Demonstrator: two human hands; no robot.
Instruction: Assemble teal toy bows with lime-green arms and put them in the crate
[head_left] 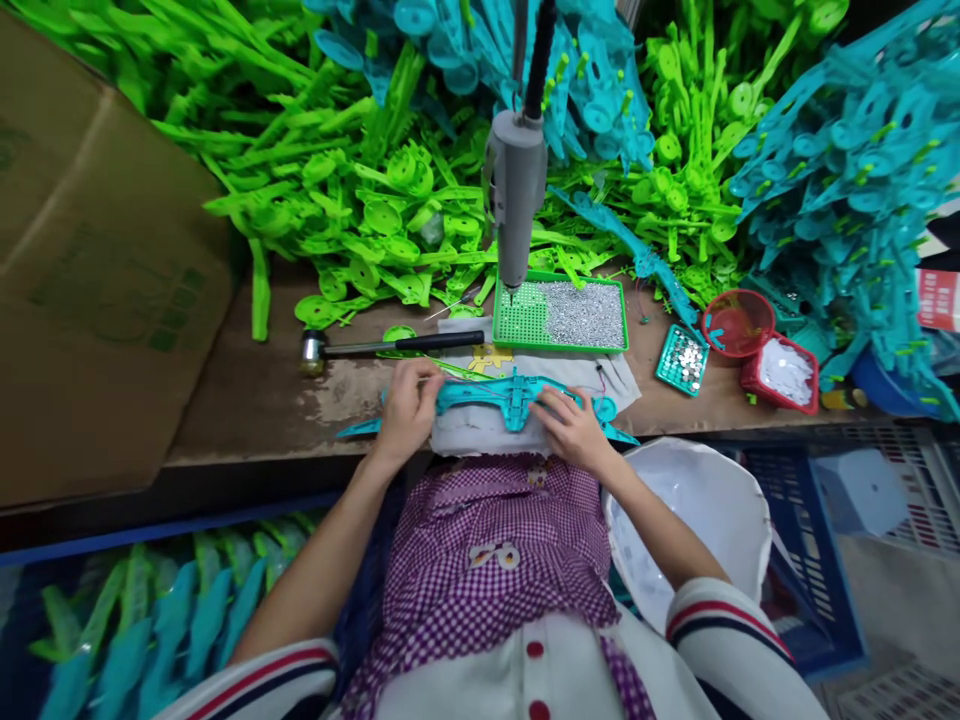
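Observation:
A long blue plastic part (516,402) with a raised middle lies across a white cloth pad (480,430) at the table's front edge. My left hand (407,405) is closed on its left end, thumb and fingers bent together. A thin reddish wire runs along the part from near those fingertips; whether they pinch it too is hard to see. Over the right end, my right hand (571,425) curls its fingers onto the part, and another thin wire shows beside them. Just behind lies a hammer (390,345) with a black handle.
A grey electric screwdriver (516,190) hangs above a green tray (561,346) of small screws. Rightward stand a small teal tray (682,360) of metal discs and a red box (780,372) of white pieces. Green parts (375,220) and blue parts (847,160) pile behind; a carton (105,270) stands left.

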